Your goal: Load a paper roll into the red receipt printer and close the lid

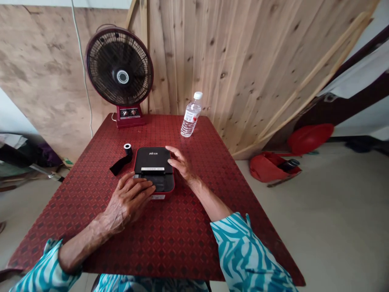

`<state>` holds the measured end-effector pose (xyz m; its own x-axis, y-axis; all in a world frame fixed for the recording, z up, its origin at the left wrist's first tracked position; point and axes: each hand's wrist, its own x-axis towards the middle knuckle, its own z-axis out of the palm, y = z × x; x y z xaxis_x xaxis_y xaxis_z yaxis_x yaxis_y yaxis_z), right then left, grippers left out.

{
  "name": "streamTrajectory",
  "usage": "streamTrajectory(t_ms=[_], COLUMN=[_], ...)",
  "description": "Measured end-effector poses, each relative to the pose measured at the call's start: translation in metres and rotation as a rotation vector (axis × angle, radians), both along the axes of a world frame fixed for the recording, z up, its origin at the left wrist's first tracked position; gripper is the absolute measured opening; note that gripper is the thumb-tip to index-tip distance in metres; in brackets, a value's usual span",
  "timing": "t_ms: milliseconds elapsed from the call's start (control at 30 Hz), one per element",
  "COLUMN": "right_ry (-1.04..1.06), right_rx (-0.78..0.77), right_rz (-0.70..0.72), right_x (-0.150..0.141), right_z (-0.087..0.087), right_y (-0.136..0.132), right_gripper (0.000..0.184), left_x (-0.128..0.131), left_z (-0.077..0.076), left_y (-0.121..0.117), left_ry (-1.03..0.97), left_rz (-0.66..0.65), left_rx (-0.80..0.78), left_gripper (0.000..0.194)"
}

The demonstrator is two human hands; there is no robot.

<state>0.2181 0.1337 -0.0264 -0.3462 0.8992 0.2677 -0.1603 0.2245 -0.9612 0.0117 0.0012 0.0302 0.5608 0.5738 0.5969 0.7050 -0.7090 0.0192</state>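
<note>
A flat black device with a red edge (153, 160), which looks like a small label printer, lies on the table in front of me. A white strip with print runs across its middle, and its near part is a lower dark panel. My left hand (129, 196) rests over the near left corner, fingers stretched out and lying on that panel. At the far right edge, my right hand (180, 164) touches the device with its fingers apart. Left of the device stands a small roll of black ribbon (128, 150) on a white core, its loose end trailing toward me.
The table (170, 239) has a dark red patterned top. A red fan (120, 69) stands at its back left, and a clear water bottle (190, 119) at the back right. Wooden boards (212, 52) rise behind. On the floor to the right sits a red bag (264, 168).
</note>
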Motion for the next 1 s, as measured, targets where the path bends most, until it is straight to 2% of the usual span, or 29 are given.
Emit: streamTrajectory(t_ms=[233,333,400,500,567,700,833,1000], right_ry=[-0.11,-0.129,-0.124,-0.098,-0.074,-0.04,-0.004,0.009], right_rx=[0.127,0.2,0.216,0.192,0.164,0.12,0.112,0.09], right_rz=[-0.044,-0.068,-0.085,-0.105,-0.118,-0.119,-0.133,-0.173], right_x=[0.001,0.0,-0.002,-0.005,-0.007,-0.008,-0.01,-0.013], right_z=[-0.006,-0.008,-0.008,-0.007,-0.006,-0.006,-0.007,-0.015], right_y=[0.0,-0.001,-0.003,-0.006,-0.007,-0.008,-0.01,-0.014], right_gripper=[0.042,0.042,0.041,0.04,0.04,0.04,0.042,0.042], left_x=[0.002,-0.003,-0.01,-0.023,-0.029,-0.031,-0.024,-0.02], left_z=[-0.003,-0.002,0.001,0.004,0.003,-0.003,-0.003,-0.002], left_y=[-0.001,-0.002,0.004,0.027,0.048,0.075,0.072,0.063], left_ry=[-0.022,-0.076,-0.198,-0.52,-0.69,-0.866,-0.978,-1.028], left_rz=[0.001,-0.039,-0.014,0.21,0.337,0.315,0.288,0.284], left_rx=[-0.005,-0.065,-0.179,-0.4,-0.595,-0.961,-1.072,-1.028], left_gripper=[0.025,0.028,0.026,0.027,0.045,0.065,0.069,0.069])
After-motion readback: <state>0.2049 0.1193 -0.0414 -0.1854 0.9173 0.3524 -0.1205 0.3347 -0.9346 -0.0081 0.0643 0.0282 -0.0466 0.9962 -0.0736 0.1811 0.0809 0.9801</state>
